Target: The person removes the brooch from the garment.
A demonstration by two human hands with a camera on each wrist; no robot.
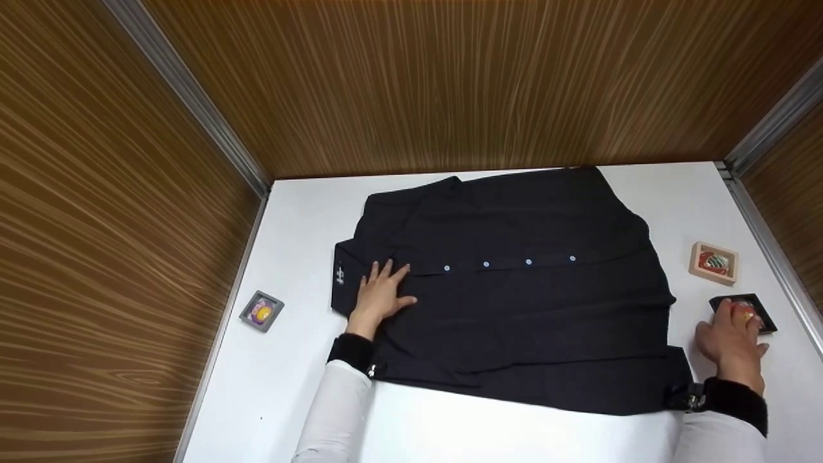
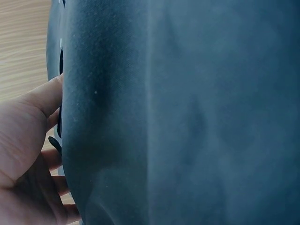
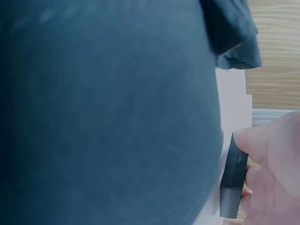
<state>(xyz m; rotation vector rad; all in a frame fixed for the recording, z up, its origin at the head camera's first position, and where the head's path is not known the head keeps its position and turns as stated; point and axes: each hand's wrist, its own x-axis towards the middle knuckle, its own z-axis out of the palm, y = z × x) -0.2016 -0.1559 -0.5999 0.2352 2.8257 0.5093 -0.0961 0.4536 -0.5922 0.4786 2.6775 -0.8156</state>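
Note:
A black shirt (image 1: 546, 308) with light blue buttons lies spread flat on the white table, its collar (image 1: 344, 276) toward the left. My left hand (image 1: 380, 296) rests on the shirt near the collar, fingers spread; the left wrist view shows its palm (image 2: 21, 145) beside the dark cloth. Off the shirt's right edge, my right hand (image 1: 733, 341) reaches over a small black box (image 1: 765, 315). Its fingers are at a red, rounded thing (image 1: 742, 307) in the box, partly covering it. In the right wrist view the thumb touches the box (image 3: 233, 173); whether the fingers pinch anything is unclear.
A pale wooden box (image 1: 723, 276) holding a red and green thing stands just beyond the black one. Left of the shirt is a grey box (image 1: 276, 318) with a purple and yellow thing inside. Wood-grain panels (image 1: 450, 83) wall the table at back and sides.

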